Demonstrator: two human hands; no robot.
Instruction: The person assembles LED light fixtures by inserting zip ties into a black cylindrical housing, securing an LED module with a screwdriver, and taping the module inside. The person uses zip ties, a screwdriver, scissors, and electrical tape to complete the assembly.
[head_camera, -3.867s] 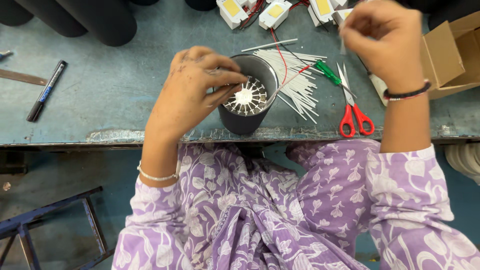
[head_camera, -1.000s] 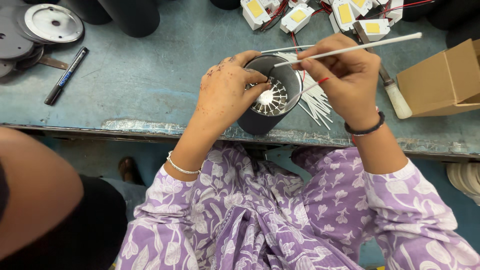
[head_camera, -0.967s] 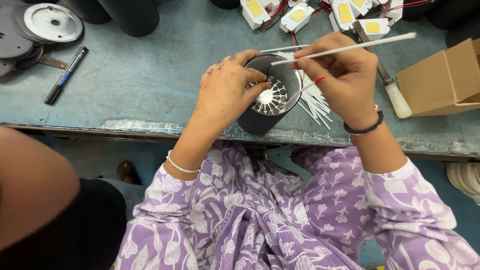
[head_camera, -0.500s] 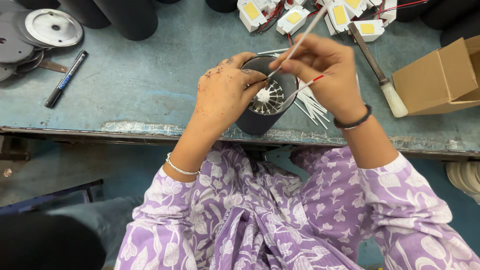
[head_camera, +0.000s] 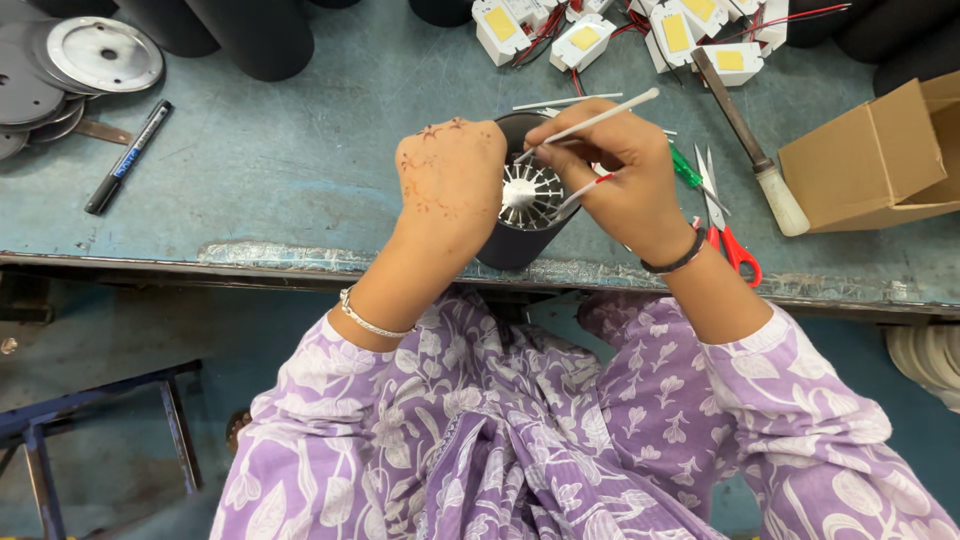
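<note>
On the bench (head_camera: 300, 150), metal discs (head_camera: 90, 55) lie far left with a marker (head_camera: 128, 157) beside them. White modules (head_camera: 600, 30) with yellow faces sit far centre. Red-handled scissors (head_camera: 725, 225), a brush (head_camera: 755, 160) and a cardboard box (head_camera: 880, 160) lie right.

- My left hand (head_camera: 450, 175) has a reddish-brown henna pattern on its back, and a thin silver bracelet (head_camera: 372, 320).
- My right hand (head_camera: 625, 175) wears a dark wristband (head_camera: 678, 262).
- My purple sleeves (head_camera: 800, 390) show white flowers.
</note>
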